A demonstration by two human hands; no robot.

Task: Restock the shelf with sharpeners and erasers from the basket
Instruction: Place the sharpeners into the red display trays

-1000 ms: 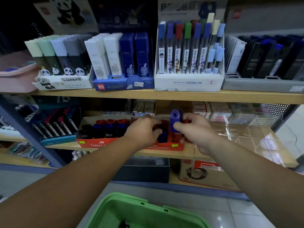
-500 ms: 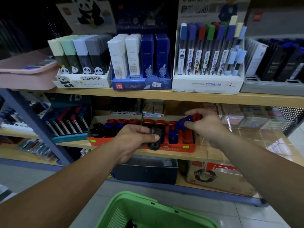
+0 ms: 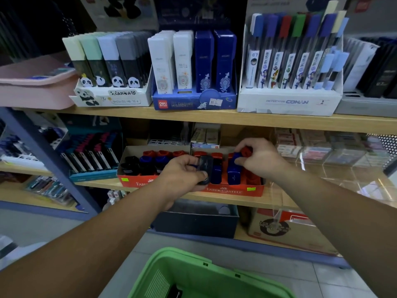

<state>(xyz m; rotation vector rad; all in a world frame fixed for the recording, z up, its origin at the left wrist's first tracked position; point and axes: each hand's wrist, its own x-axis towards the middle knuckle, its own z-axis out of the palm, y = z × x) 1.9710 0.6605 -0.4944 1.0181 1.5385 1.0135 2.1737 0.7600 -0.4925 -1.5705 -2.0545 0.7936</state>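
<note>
The left hand (image 3: 182, 176) grips a black sharpener (image 3: 205, 165), with the thumb laid over its lower end. It holds it just in front of the red tray (image 3: 225, 191), which stands on the middle shelf (image 3: 277, 200). The right hand (image 3: 263, 161) is a little further in and to the right of the left one. Its fingertips pinch the top of a blue sharpener (image 3: 233, 174) that stands upright in the right half of the tray. Between the two hands a second blue piece (image 3: 216, 176) stands in the tray, with red ones behind it. To the left of the left hand the tray holds black and blue sharpeners in front and red ones at the back. Below both hands, close to the person, is the green basket (image 3: 193, 272); something dark lies inside it, but I cannot tell what. Above the hands, the upper shelf carries a white box (image 3: 287, 102) and a dark blue box (image 3: 193, 102). To the right of the right hand are clear plastic bins (image 3: 343, 166) with small packets, too blurred to name.
</note>
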